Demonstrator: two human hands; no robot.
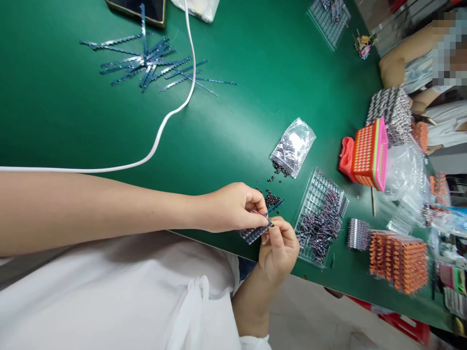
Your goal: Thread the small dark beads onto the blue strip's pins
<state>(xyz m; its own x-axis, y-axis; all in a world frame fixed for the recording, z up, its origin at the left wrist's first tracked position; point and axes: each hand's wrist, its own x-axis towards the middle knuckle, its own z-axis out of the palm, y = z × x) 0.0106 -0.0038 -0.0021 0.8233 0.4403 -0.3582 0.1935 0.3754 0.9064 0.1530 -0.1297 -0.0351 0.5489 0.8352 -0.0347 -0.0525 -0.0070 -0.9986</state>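
Note:
My left hand (235, 209) reaches in from the left, its thumb and fingers pinched on a thin blue strip (276, 207) that sticks out past the fingertips. Close against it, my right hand (280, 248) is closed, thumb and forefinger pressed around a small dark piece too tiny to make out. Beneath the fingers, partly hidden by my left hand, lies a clear rack with blue and pink pieces (254, 235). Small dark beads (272, 199) are scattered just beyond the hands. A clear bag of beads (294, 147) lies open farther off.
Right of my hands is a clear tray (310, 194) of blue-pink pieces. Blue strips (146, 63) lie at the upper left near a white cable (160, 131). Orange stacks (398, 262), an orange basket (366, 153) and another person's arm (404, 53) are at the right.

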